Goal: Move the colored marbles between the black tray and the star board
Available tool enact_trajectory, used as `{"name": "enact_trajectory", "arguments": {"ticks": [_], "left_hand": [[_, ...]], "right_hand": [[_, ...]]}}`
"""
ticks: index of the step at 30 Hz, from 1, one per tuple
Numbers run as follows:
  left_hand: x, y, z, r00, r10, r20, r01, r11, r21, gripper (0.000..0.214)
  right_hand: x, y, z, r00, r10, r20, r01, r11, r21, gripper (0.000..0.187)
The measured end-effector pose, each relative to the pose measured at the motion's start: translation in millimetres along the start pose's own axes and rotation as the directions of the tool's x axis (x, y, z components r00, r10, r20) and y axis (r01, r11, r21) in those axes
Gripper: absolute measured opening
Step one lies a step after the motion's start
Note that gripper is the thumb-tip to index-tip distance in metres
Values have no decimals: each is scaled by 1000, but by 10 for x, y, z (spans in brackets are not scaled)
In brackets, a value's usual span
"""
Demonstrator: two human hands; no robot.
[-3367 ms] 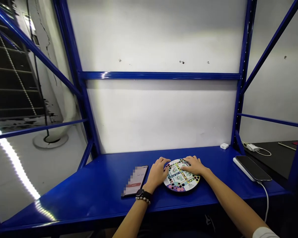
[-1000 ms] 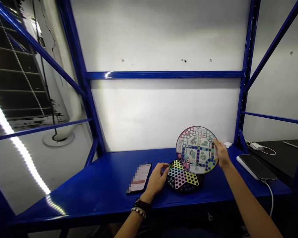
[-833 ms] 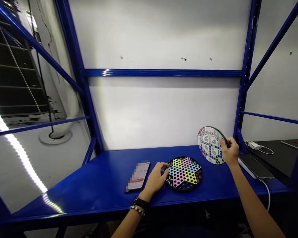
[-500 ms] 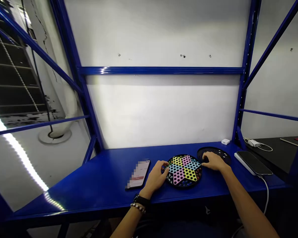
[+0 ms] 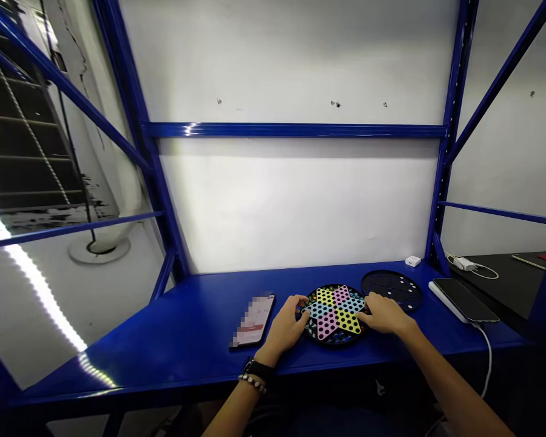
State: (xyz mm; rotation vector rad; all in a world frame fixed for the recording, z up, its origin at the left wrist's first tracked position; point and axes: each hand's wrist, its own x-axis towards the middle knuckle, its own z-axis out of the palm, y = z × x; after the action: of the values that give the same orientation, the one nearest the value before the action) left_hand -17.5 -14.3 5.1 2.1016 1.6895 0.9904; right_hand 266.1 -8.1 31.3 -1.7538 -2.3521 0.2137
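Note:
A round Chinese checkers board (image 5: 335, 325) lies on the blue table, with a yellow, pink and blue star of holes and coloured marbles in the pockets round it. My left hand (image 5: 286, 323) grips its left rim, fingers curled and thumb at the star's left point. At the opposite side my right hand (image 5: 386, 313) has its fingers bent over the right rim, its thumb reaching in towards the star's edge. Behind my right hand rests a black round lid (image 5: 382, 280) with small pale dots.
To the left of the board lies a phone (image 5: 255, 321) with a lit screen. A second phone (image 5: 466, 297) sits on a white power bank (image 5: 446, 301) with a cable (image 5: 489, 358). A small white box (image 5: 412, 261) stands near the back right; blue rack posts (image 5: 437, 182) frame the table (image 5: 177, 334).
My right hand has moved left, from beside the black lid onto the right rim of the board. My left hand has stayed at the left rim.

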Motion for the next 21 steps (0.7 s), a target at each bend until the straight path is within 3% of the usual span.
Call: {"name": "enact_trajectory", "arguments": {"ticks": [5, 9, 14, 21], "left_hand": [[18, -31, 12, 1000, -5, 27, 5, 1000, -4, 33], [28, -67, 17, 1000, 8, 21, -8, 1000, 3, 34], [32, -72, 19, 1000, 20, 17, -21, 999, 35, 33], [28, -53, 12, 999, 27, 24, -28, 998, 57, 31]], "right_hand": [[-85, -120, 222, 991, 76, -107, -81, 996, -45, 37], [-95, -227, 278, 987, 112, -114, -114, 993, -13, 36], [-58, -247, 289, 989, 90, -118, -90, 996, 5, 30], [-53, -213, 376, 977, 8, -213, 2, 999, 47, 27]]}}
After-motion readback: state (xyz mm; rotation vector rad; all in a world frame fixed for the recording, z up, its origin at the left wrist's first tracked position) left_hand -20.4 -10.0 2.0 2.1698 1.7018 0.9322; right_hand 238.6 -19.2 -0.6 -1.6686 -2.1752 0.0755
